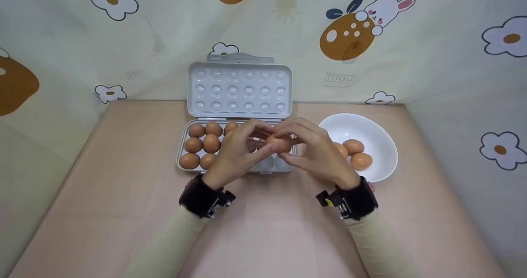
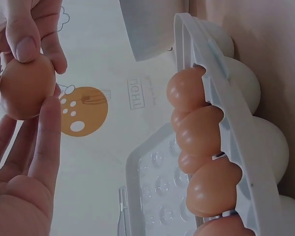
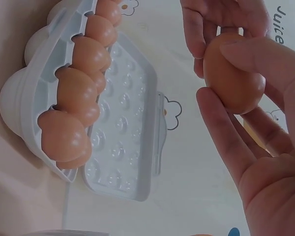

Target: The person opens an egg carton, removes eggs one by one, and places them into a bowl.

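Both hands hold one brown egg (image 1: 278,143) between them, just above the right part of a grey egg tray (image 1: 184,146). My left hand (image 1: 263,145) pinches it from the left and my right hand (image 1: 288,147) from the right. In the left wrist view the egg (image 2: 24,88) sits between my left fingers (image 2: 46,140) and the right hand's fingertips (image 2: 25,34). The right wrist view shows the egg (image 3: 233,78) between my right thumb and fingers (image 3: 221,123). Several brown eggs (image 1: 204,144) fill the tray's left cells; the cells under the hands are hidden.
The tray's lid (image 1: 240,89) stands open against the patterned backdrop. A white bowl (image 1: 370,123) with three eggs (image 1: 355,152) sits right of the tray. The tray and bowl rest on a pink table (image 1: 123,195).
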`<state>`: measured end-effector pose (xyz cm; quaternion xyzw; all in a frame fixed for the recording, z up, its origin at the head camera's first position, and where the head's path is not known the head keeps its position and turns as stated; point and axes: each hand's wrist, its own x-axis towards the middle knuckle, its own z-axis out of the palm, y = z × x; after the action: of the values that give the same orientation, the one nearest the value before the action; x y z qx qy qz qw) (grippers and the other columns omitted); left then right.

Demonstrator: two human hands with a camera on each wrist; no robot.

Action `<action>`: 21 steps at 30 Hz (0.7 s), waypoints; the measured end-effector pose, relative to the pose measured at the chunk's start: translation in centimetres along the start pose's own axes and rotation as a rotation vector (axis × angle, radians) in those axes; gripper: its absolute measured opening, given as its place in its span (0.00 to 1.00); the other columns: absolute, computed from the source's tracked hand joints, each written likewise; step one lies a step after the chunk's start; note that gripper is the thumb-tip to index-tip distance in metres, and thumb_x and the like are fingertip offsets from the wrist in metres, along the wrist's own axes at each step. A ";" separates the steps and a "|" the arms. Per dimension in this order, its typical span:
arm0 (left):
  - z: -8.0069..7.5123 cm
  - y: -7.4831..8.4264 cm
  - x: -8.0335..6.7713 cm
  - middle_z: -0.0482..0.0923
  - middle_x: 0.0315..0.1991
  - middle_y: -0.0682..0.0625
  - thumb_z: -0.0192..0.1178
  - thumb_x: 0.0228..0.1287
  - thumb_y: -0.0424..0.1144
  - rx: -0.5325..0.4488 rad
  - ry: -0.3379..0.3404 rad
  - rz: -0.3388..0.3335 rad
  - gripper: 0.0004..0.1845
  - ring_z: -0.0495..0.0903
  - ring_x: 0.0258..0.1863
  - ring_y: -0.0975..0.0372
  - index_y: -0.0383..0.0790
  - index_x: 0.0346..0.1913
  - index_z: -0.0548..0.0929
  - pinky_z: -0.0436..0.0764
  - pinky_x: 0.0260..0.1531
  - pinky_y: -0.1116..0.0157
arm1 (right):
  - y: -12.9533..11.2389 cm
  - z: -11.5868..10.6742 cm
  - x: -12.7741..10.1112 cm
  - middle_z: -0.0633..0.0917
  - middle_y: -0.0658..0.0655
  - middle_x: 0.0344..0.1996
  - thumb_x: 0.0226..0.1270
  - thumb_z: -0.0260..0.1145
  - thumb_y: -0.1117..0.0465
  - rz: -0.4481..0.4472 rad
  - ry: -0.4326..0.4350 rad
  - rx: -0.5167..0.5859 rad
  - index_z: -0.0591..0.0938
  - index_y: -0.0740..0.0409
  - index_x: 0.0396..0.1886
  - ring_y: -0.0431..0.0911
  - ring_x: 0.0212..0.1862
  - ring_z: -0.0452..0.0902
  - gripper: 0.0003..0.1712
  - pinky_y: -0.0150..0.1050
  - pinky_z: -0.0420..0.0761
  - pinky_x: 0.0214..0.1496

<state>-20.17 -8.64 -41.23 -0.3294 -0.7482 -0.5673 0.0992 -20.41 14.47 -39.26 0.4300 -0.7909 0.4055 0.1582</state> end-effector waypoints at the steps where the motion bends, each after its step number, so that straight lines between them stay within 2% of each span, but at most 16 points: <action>1: -0.1 0.0 0.0 0.83 0.55 0.47 0.70 0.73 0.40 0.001 -0.001 0.001 0.19 0.86 0.52 0.61 0.35 0.59 0.80 0.89 0.48 0.64 | 0.0 -0.1 0.0 0.85 0.50 0.57 0.60 0.79 0.72 0.005 0.000 -0.003 0.86 0.55 0.59 0.44 0.58 0.82 0.26 0.36 0.87 0.54; 4: -0.6 0.1 0.1 0.85 0.53 0.47 0.70 0.73 0.40 0.008 0.003 0.008 0.18 0.87 0.50 0.61 0.36 0.58 0.81 0.89 0.47 0.64 | -0.1 -0.8 -0.2 0.85 0.49 0.56 0.58 0.80 0.72 0.044 0.007 -0.010 0.86 0.54 0.58 0.43 0.57 0.82 0.27 0.36 0.87 0.54; 9: -1.2 0.3 0.0 0.84 0.50 0.46 0.72 0.71 0.40 0.079 0.016 0.014 0.17 0.87 0.49 0.60 0.36 0.56 0.82 0.89 0.47 0.62 | 0.2 -2.7 -0.6 0.85 0.50 0.55 0.57 0.80 0.74 0.102 0.047 -0.027 0.86 0.57 0.56 0.43 0.55 0.83 0.27 0.35 0.87 0.53; 12: -1.3 0.3 0.1 0.84 0.51 0.47 0.72 0.70 0.42 0.167 0.009 0.014 0.19 0.86 0.51 0.59 0.37 0.57 0.82 0.89 0.48 0.62 | 0.7 -4.4 -1.1 0.85 0.51 0.54 0.57 0.80 0.74 0.114 0.058 -0.085 0.86 0.59 0.55 0.42 0.54 0.83 0.25 0.33 0.88 0.52; 17: -1.6 0.4 0.1 0.86 0.49 0.51 0.73 0.69 0.46 0.321 0.005 0.024 0.19 0.84 0.50 0.61 0.41 0.57 0.84 0.84 0.51 0.61 | 1.2 -7.4 -1.4 0.86 0.50 0.49 0.55 0.81 0.74 0.143 0.025 -0.203 0.86 0.58 0.52 0.41 0.50 0.82 0.24 0.30 0.87 0.50; 21: -1.7 0.2 -0.1 0.85 0.50 0.51 0.75 0.68 0.46 0.371 0.008 0.027 0.20 0.84 0.51 0.58 0.42 0.57 0.84 0.82 0.53 0.55 | 1.6 -9.5 -1.4 0.85 0.49 0.48 0.55 0.82 0.73 0.165 -0.024 -0.313 0.86 0.56 0.52 0.40 0.47 0.81 0.25 0.26 0.85 0.49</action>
<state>-20.36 -10.17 -40.55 -0.3132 -0.8351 -0.4196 0.1687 -21.87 23.14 -34.97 0.3385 -0.8788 0.2840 0.1800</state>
